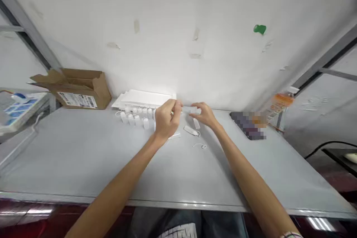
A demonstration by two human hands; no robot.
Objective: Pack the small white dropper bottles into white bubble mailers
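My left hand (166, 118) is closed in a pinch above the grey table (83, 156), next to several small white bottles (136, 117) standing in a cluster. My right hand (205, 114) is curled close beside it, and a small white piece (190, 110) spans between the fingertips of both hands. Below the hands lie a small white tag-like part (190, 130), a thin white strip (174, 137) and a tiny looped wire piece (199, 145). A stack of flat white sheets (145, 98) rests behind the bottles against the wall.
An open cardboard box (76, 87) sits at the back left. A dark flat object (248, 124) and an orange-labelled bottle (279, 106) lie at the back right. A blue-and-white item (19, 106) rests on a side surface at left. A black cable (326, 145) runs at right.
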